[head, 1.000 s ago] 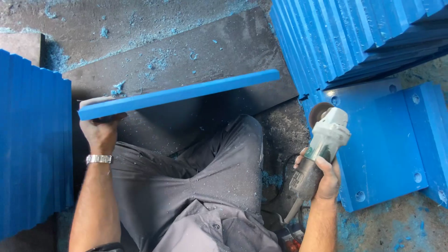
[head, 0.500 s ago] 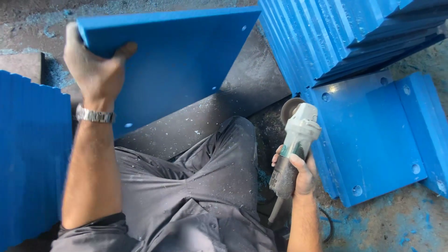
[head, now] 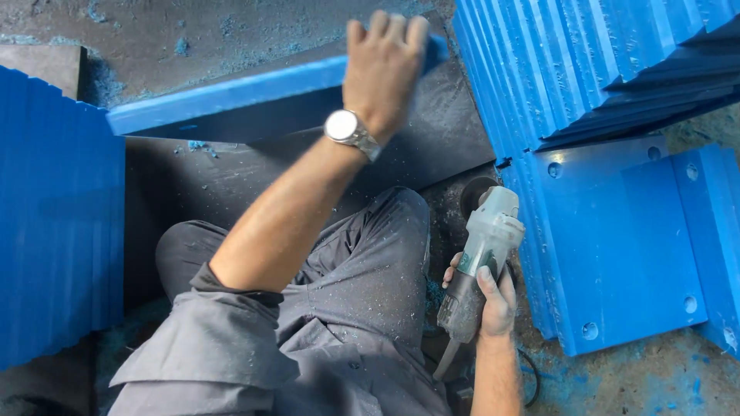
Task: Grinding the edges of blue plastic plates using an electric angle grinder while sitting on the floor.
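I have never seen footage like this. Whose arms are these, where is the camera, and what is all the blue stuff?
The camera sits on a person's head and looks down, so you see their own arms and grey trousers. The left hand, with a silver wristwatch, reaches across and grips the far end of a long flat blue plastic board seen edge-on above a dark work slab. The right hand holds a grey and black angle grinder, a handheld cutting and sanding tool, pointing away beside the right knee. A row of blue plates on edge stands at the left, another leaning stack at the upper right, and flat blue plates with drilled holes lie at the right. Blue shavings dust the ground.
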